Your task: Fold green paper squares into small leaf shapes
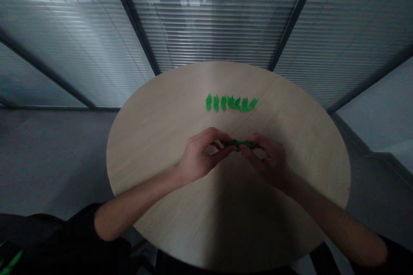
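Note:
Over the middle of the table, my left hand (202, 151) and my right hand (268, 158) pinch the two ends of a narrow dark green leaf (238, 143) between thumb and fingers. It is seen nearly edge-on, and I cannot tell whether it is one leaf or several pressed together. Beyond my hands, a row of bright green leaves (223, 102) lies on the wood. The leaves at the left of the row stand apart, while those toward the right overlap, and the rightmost leaf (253, 105) is slanted.
The round wooden table (148, 137) has its far edge close to a glass wall with blinds (213, 38). Dark frame posts divide the wall. Grey carpet (64, 154) surrounds the table. Something green (13, 262) shows at the lower left corner, against black fabric.

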{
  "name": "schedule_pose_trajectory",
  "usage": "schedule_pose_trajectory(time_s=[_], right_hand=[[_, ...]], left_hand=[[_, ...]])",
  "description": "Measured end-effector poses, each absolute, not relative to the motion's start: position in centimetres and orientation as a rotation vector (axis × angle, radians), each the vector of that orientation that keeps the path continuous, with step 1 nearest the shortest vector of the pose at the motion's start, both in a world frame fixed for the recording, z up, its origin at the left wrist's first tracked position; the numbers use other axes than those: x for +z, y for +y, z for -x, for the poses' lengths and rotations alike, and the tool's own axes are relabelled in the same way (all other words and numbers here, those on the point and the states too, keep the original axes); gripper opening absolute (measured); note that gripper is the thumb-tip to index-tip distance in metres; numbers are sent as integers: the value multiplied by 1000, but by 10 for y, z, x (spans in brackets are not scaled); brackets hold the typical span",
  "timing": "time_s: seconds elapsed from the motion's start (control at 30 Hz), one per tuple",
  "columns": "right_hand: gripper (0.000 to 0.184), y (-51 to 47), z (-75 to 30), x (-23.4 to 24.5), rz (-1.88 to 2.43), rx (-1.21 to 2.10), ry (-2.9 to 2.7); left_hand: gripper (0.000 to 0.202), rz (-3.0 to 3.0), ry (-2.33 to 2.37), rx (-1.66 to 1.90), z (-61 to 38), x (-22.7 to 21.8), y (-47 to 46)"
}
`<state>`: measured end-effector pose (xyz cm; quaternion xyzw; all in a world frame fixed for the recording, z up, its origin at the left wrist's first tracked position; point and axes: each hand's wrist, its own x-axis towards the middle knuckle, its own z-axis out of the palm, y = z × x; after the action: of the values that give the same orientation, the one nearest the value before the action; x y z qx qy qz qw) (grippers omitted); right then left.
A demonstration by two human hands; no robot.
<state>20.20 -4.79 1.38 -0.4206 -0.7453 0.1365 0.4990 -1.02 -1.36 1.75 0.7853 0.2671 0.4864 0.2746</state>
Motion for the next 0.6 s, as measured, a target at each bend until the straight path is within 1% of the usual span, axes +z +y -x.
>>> schedule_pose_trajectory(time_s=[0.33, 0.53, 0.6], right_hand=[[13, -48, -202, 17, 1009, 386, -1805], [6, -47, -202, 14, 988, 341, -1810], [6, -47, -203, 14, 984, 333, -1811]], left_hand=[[10, -2116, 752, 1336, 10, 12, -12], [7, -2130, 768, 1352, 10, 12, -12], [9, -2124, 776, 1339, 11, 12, -12]])
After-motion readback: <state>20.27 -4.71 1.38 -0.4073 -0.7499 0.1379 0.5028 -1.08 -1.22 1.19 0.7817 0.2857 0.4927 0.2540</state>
